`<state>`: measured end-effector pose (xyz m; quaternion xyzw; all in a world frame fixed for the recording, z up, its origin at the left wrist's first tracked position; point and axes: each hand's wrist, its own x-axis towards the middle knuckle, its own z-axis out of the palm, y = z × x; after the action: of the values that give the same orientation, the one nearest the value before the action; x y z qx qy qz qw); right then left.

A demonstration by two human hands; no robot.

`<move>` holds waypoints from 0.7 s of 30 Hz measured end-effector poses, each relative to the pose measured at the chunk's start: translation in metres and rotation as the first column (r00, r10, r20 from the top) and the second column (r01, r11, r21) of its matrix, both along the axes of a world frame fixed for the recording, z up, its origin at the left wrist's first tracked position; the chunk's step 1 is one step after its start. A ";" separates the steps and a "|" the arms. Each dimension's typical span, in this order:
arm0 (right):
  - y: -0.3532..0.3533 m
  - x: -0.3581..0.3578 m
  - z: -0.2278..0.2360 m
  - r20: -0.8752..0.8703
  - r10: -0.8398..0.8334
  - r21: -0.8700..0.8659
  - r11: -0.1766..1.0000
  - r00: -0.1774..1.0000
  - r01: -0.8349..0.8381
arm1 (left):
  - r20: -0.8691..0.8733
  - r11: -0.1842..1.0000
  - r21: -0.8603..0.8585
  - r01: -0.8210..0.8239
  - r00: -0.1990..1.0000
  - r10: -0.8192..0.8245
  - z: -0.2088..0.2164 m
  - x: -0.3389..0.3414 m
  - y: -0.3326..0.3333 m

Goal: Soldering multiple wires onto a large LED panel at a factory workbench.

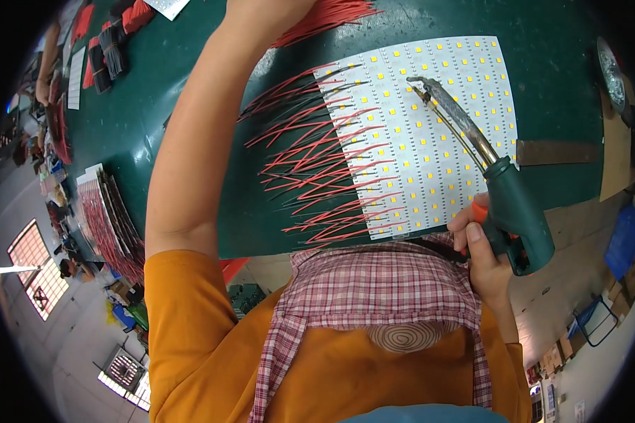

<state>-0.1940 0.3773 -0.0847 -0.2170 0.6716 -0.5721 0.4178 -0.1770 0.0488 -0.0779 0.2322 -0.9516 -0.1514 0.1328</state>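
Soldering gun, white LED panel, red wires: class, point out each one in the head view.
Soldering gun [518,211], head view, green body.
White LED panel [430,120], head view, bare middle area.
Red wires [310,169], head view, middle of the fan.

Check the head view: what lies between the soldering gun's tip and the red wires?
Only the white LED panel with its yellow chips lies between the soldering gun tip and the red wires. The right hand holds the gun.
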 end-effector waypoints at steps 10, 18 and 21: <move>0.010 -0.002 -0.003 0.000 0.041 0.084 0.996 0.999 -0.041 | 0.054 0.987 -0.063 0.148 0.988 -0.144 0.031 0.038 0.045; 0.010 -0.002 -0.007 -0.070 0.160 0.100 0.983 0.985 -0.152 | 0.506 0.726 -0.520 0.450 0.847 -0.163 0.010 0.065 0.048; 0.009 -0.003 -0.001 -0.051 0.211 0.124 0.971 0.976 -0.204 | 0.253 0.879 -0.381 0.285 0.947 -0.197 0.011 0.082 0.044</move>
<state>-0.1971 0.3860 -0.0858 -0.2788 0.6910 -0.4773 0.4659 -0.0953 0.0927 -0.0673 0.0924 -0.9920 0.0626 0.0593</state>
